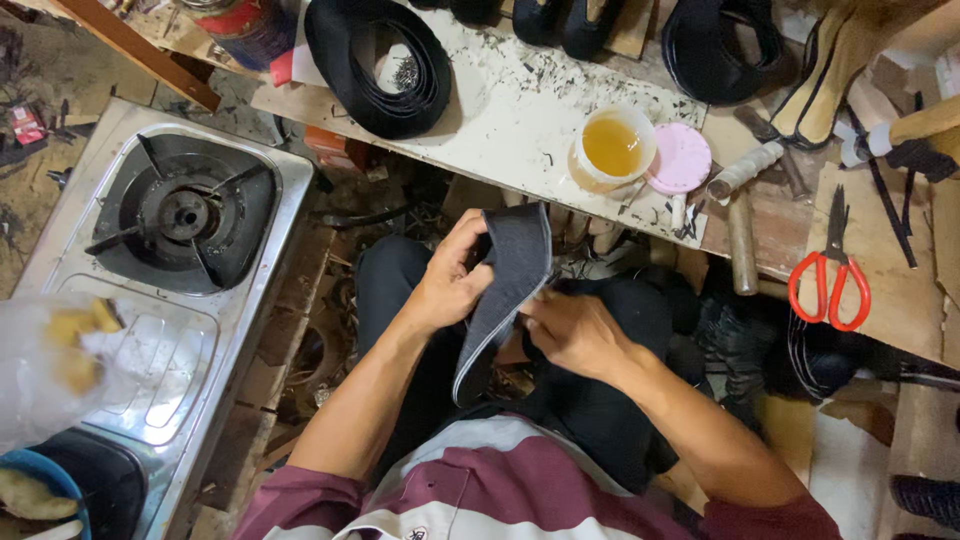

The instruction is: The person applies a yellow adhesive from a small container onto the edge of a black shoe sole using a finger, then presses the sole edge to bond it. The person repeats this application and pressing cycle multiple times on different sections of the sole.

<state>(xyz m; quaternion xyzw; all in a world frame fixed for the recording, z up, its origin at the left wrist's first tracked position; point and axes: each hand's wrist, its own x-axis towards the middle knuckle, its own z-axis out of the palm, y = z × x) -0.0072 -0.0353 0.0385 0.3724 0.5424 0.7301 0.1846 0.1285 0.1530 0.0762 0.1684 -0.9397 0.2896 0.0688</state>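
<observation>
My left hand (pixel 452 280) grips the upper part of a dark grey curved piece of material (pixel 505 290), shaped like a shoe upper, held over my lap. My right hand (pixel 570 330) pinches its lower right edge, fingers closed against it. The piece hangs between both hands, its pale edge running down toward my striped shirt. Just beyond my hands is the front edge of a white, scuffed workbench (pixel 510 130).
On the bench stand a cup of yellow liquid (pixel 612 147), a pink round lid (pixel 680 158), coils of black strap (pixel 380 70) and red-handled scissors (pixel 830 280). A steel gas stove (pixel 170 260) sits at my left. A plastic bag (pixel 50 360) lies at the lower left.
</observation>
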